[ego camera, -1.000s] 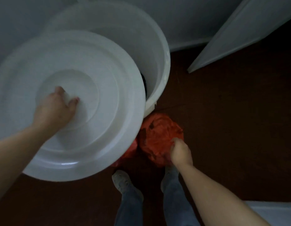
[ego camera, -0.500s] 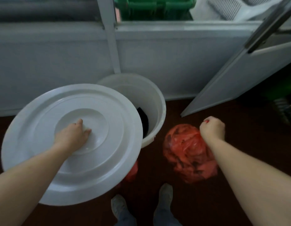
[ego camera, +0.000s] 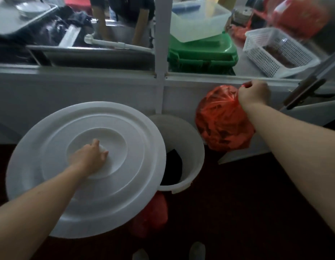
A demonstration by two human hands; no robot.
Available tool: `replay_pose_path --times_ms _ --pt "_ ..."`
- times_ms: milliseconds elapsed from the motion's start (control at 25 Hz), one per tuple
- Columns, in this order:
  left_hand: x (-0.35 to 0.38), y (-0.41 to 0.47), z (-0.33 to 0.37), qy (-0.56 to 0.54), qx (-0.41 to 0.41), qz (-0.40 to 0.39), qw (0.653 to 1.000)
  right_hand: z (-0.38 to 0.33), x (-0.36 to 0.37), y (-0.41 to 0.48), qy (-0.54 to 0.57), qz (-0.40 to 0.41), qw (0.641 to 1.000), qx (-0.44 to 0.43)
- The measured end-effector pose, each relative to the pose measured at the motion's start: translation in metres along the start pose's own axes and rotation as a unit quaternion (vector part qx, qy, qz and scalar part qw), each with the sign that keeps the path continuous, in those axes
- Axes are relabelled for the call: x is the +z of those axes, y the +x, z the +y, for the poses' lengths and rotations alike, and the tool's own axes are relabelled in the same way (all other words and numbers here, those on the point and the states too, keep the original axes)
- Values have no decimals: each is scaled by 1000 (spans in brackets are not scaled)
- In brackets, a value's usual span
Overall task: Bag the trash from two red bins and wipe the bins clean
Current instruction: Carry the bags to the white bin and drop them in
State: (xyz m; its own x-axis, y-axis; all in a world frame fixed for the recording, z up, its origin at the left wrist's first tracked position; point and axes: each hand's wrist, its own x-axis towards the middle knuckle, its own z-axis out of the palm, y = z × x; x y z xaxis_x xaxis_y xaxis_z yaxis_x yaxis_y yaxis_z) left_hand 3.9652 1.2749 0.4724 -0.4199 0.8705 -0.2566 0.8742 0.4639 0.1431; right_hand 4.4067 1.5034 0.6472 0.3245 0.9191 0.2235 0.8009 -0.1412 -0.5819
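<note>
Gripping what, the right hand (ego camera: 254,94)?

— It is clenching the gathered neck of the red trash bag (ego camera: 221,121), which is hanging in the air just right of the white bucket (ego camera: 193,139). The left hand (ego camera: 91,156) is curling round the knob of the white lid (ego camera: 50,166), holding it off the bucket and hiding the bucket's left side.

— Anything crowding them?

— A second red bag (ego camera: 153,212) is showing beneath the lid's near edge. A green bin (ego camera: 200,53) and a mesh basket (ego camera: 275,53) are sitting beyond the ledge.

— Changing since half a second ago?

— The held bag is riding higher, up against the white panel (ego camera: 106,91) instead of down near the floor (ego camera: 256,203).

— Room?

— The bucket's right half is gaping open, and dark floor is lying bare to its right.
</note>
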Motion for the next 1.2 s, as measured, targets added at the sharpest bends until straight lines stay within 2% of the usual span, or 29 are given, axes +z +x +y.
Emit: replay_pose_path --times_ms 80,240,480,680,800,1040,1200 --pt "-5 -3 -16 -11 -3 1 1000 -18 15 12 51 0 998 48" --pt "4 -9 -56 -19 -24 4 1000 -37 85 6 182 -55 971 142" --pt "65 -24 -105 -55 -100 11 993 -19 231 -51 243 -153 934 212" --pt "129 -40 -128 -65 -169 -4 984 23 335 -105 194 -241 931 196" --pt "159 -55 -136 -67 -209 -12 976 51 372 -124 158 -285 929 177" --pt "202 -83 -142 -69 -281 -4 957 97 405 -162 88 -367 918 118" --pt "214 -117 -162 -61 -306 -25 950 89 406 -216 48 -418 907 18"
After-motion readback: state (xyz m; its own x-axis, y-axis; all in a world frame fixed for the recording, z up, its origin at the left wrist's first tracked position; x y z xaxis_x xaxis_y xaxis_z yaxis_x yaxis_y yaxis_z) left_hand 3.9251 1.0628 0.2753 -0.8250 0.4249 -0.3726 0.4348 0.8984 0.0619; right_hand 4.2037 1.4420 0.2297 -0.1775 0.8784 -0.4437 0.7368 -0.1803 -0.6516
